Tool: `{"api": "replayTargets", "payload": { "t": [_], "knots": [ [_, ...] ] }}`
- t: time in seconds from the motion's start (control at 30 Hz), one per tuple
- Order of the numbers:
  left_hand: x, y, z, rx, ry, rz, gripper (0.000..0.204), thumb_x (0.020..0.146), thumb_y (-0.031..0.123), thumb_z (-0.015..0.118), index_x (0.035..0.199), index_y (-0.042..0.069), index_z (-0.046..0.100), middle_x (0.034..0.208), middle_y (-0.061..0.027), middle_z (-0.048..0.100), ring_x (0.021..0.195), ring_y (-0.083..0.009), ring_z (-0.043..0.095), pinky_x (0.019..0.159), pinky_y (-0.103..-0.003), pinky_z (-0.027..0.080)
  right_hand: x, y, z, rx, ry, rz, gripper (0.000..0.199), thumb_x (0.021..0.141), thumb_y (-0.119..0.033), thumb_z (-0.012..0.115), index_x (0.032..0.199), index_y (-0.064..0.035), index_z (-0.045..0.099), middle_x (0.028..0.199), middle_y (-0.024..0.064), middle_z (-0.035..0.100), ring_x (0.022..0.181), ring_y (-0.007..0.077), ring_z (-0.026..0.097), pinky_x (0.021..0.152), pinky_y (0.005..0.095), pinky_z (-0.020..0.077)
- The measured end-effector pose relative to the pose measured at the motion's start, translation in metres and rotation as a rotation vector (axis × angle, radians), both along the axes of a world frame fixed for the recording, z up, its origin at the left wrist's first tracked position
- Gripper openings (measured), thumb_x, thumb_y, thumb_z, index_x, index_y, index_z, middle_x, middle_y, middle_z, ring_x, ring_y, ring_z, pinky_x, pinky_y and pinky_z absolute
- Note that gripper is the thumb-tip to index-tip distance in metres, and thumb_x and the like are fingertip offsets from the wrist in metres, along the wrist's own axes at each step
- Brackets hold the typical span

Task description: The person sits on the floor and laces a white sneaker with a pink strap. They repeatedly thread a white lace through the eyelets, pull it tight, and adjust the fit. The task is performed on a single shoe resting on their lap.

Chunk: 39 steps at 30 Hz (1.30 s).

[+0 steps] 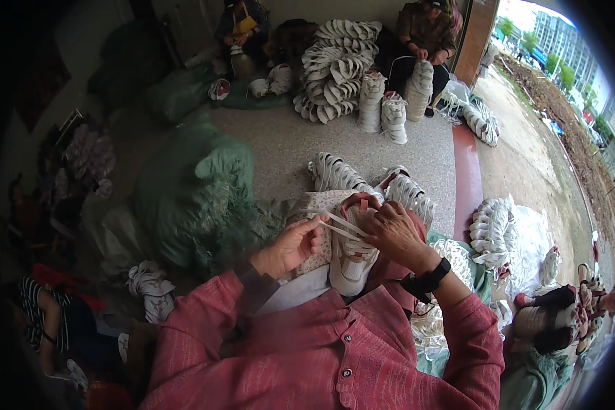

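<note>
Just before the red shirt, the pale shoe upper looks partly laced, loose white lace seemingly left to thread, the left hand pinching it, the right hand curled over the opening, its grip unclear.

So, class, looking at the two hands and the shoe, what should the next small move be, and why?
Probably the left hand should gently draw the lace snug: it pinches the lace, whose strands stretch in the open from there to the shoe, while the right hand is at the shoe's upper and could steady it.
</note>
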<state>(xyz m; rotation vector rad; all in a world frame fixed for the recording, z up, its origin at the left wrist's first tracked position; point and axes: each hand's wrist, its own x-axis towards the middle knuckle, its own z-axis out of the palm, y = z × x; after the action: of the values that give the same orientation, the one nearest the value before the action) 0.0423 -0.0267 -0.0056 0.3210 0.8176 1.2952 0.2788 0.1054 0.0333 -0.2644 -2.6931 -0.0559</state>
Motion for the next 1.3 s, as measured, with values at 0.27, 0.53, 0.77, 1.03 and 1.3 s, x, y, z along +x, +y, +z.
{"api": "replayTargets", "payload": {
  "t": [0.27,0.53,0.77,1.03,1.3],
  "knots": [
    [-0.024,-0.009,0.035,0.311,0.236,-0.289,0.030,0.101,0.028,0.057,0.111,0.001,0.065,0.066,0.0047,0.049,0.057,-0.0061,0.046,0.058,-0.024,0.044,-0.001,0.006,-0.028,-0.168,0.006,-0.056,0.035,0.081,-0.012,0.066,0.116,-0.0088,0.061,0.105,0.0074,0.063,0.100,0.0282,0.058,0.094,0.0401,0.0409],
    [-0.041,0.003,0.013,0.223,0.073,-0.180,0.029,0.100,0.028,0.059,0.111,0.002,0.062,0.065,0.0057,0.045,0.058,-0.0053,0.044,0.057,-0.024,0.042,-0.020,0.008,-0.048,-0.373,0.106,-0.268,0.022,0.083,-0.009,0.066,0.103,-0.0082,0.058,0.097,0.0083,0.061,0.096,0.0311,0.059,0.088,0.0407,0.0429],
    [-0.109,-0.013,-0.043,0.103,-0.157,0.250,0.023,0.102,0.024,0.056,0.116,0.005,0.057,0.064,0.0050,0.040,0.056,-0.0069,0.041,0.055,-0.024,0.040,0.004,-0.013,-0.016,-1.366,0.426,-0.049,0.013,0.098,-0.015,0.059,0.106,-0.0057,0.055,0.081,0.0014,0.057,0.072,0.0142,0.057,0.077,0.0305,0.0486],
    [-0.234,-0.081,-0.074,0.109,-0.269,0.613,0.022,0.102,0.021,0.056,0.116,0.005,0.060,0.065,0.0046,0.043,0.056,-0.0070,0.043,0.057,-0.024,0.040,0.134,0.014,0.027,-1.551,1.145,-0.062,0.020,0.103,-0.016,0.050,0.118,-0.0031,0.055,0.082,-0.0012,0.053,0.068,0.0065,0.048,0.071,0.0224,0.0473],
    [-0.266,-0.117,-0.094,-0.051,-0.059,0.766,0.033,0.097,0.030,0.063,0.124,0.011,0.063,0.100,0.0010,0.059,0.094,-0.0128,0.058,0.085,-0.029,0.052,0.263,0.013,-0.059,-0.084,-0.389,-1.140,0.033,0.091,-0.031,0.063,0.085,0.0009,0.069,0.067,0.0166,0.066,0.067,0.0343,0.068,0.062,0.0454,0.0518]
  ]
}}
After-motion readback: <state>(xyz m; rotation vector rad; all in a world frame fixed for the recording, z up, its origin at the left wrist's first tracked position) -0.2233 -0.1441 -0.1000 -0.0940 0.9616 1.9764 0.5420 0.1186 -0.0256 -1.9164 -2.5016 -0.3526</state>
